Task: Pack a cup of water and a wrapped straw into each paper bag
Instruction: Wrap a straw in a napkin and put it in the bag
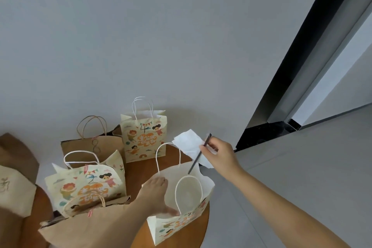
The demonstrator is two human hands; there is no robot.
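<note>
A cream printed paper bag (181, 221) stands open near the front of the round wooden table (141, 169). My left hand (155, 195) holds its left rim and spreads the mouth wide. A pale cup shape (188, 196) shows dimly at the bottom inside. Above the bag's far rim, my right hand (218, 155) pinches a thin dark straw (198, 155) together with a white paper napkin (190, 146). The straw's lower tip points down at the bag opening.
Other bags crowd the table: a printed one (144, 139) at the back, a plain brown one (94, 145) beside it, another printed one (86, 183) at left, a brown one (84, 225) in front. Grey floor and a dark door frame (281, 90) lie to the right.
</note>
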